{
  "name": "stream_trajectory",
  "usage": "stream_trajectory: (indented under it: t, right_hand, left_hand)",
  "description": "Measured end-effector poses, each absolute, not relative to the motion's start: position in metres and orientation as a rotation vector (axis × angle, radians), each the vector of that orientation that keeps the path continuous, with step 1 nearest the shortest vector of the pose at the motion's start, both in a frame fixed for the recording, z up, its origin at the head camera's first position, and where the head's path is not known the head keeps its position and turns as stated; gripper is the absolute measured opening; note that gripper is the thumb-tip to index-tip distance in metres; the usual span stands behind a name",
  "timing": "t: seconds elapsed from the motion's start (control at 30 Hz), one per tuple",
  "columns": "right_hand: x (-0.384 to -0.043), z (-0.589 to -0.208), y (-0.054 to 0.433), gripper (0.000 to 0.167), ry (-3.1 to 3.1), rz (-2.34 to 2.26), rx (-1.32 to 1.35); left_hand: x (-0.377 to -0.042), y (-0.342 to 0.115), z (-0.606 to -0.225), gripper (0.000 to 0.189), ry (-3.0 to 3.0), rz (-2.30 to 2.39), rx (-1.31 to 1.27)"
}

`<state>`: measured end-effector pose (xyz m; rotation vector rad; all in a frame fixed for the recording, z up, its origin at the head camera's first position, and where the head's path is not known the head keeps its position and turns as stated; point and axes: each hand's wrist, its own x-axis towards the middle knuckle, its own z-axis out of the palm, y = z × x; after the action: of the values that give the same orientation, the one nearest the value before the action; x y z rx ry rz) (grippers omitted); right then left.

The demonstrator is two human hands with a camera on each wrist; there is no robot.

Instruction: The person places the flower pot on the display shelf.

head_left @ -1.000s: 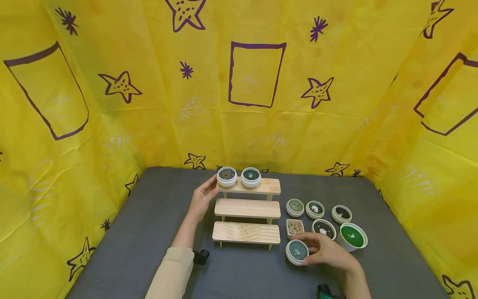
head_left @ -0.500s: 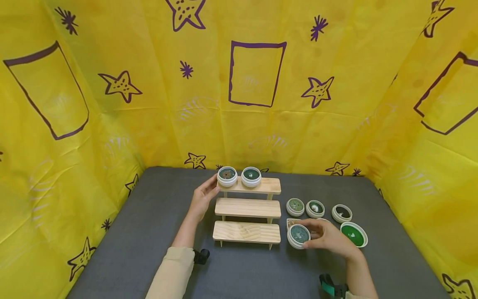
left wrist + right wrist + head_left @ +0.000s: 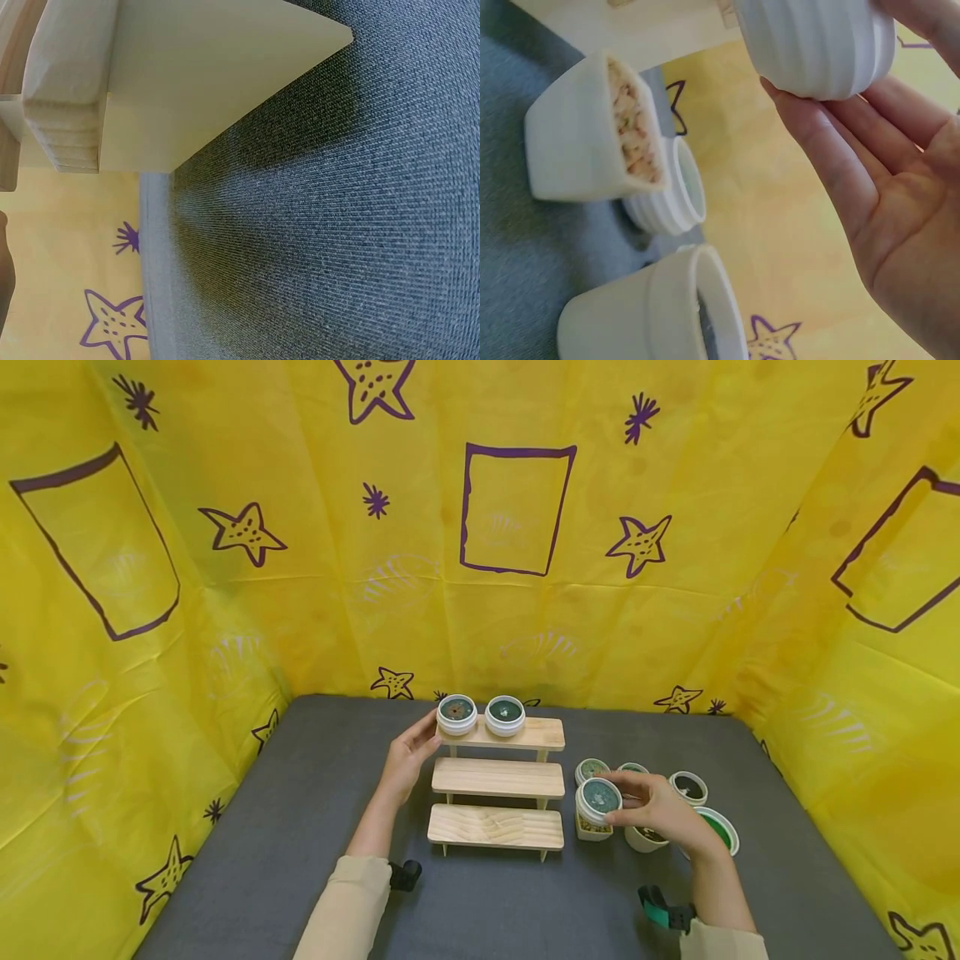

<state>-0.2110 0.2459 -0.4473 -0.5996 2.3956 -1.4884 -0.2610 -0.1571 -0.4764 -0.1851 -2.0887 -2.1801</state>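
In the head view my right hand (image 3: 663, 810) grips a small white ribbed pot (image 3: 600, 806) with a blue-green top, thumb in front and fingers behind. The right wrist view shows this pot (image 3: 817, 45) raised above the others, fingers (image 3: 817, 142) under and around its side. My left hand (image 3: 405, 760) holds the left end of a three-step wooden stand (image 3: 497, 778) at its top step, thumb at the front edge. Its fingertips are right beside a white pot (image 3: 456, 717) with a brownish centre. A second white pot (image 3: 505, 717) sits to that one's right.
Right of the stand are a square pebble-filled pot (image 3: 592, 131), a round white pot (image 3: 622, 319), a pale-green-topped pot (image 3: 591, 768), a dark-topped pot (image 3: 688, 787) and a bright-green-topped one (image 3: 720, 828), partly hidden. Yellow patterned cloth (image 3: 510, 635) surrounds the grey table (image 3: 337, 727).
My right hand has carried its pot up and away from me, from in front of the square pot to above and behind it. My left hand has stayed put.
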Motion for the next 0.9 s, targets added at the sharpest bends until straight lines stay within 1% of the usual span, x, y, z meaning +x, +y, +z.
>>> stream_trajectory:
  t: [0.13,0.4,0.9]
  right_hand:
    - [-0.217,-0.440,0.241,0.060,2.457,-1.482,-0.545]
    - [-0.229,-0.431,0.234,0.061,2.549,-1.464,-0.643]
    - [-0.243,-0.413,0.215,0.059,2.613,-1.531,-0.514]
  left_hand:
    - [-0.262,-0.157,-0.478,0.052,-2.089,-2.169,-0.184]
    - [-0.262,-0.158,-0.479,0.052,-2.102,-2.156,-0.185]
    - [-0.262,-0.158,-0.478,0.052,-2.092,-2.175,-0.191]
